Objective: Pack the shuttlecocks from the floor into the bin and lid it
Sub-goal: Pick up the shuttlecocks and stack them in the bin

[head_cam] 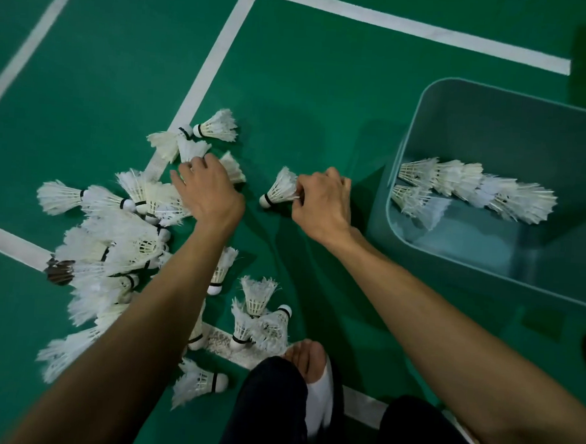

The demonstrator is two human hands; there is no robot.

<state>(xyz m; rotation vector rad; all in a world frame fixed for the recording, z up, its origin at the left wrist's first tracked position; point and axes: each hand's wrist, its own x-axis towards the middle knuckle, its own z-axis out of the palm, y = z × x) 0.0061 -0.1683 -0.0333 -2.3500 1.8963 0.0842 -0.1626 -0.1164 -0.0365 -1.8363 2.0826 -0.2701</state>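
Gripping is under way at both hands. The right hand (323,203) is closed on the feather skirt of a single shuttlecock (280,188), cork end pointing left and down, close to the floor (293,84). The left hand (207,191) lies palm-down with fingers curled over the upper edge of the loose pile of shuttlecocks (122,242); whether it has one clamped cannot be told from this view. Most of the stock sits on the floor to the left and in front of the person's knees, scattered across the white court lines (212,66). The bin (429,103) stands open at the right, near the right hand, with two nested rows of shuttlecocks (475,188) lying inside. No lid can be identified with certainty. Handling judgement: each unit is very light, the feathers thin and easily crushed or bent — take hold near the cork base or lightly around the skirt, avoid squeezing, and nest cork-first into an existing row.
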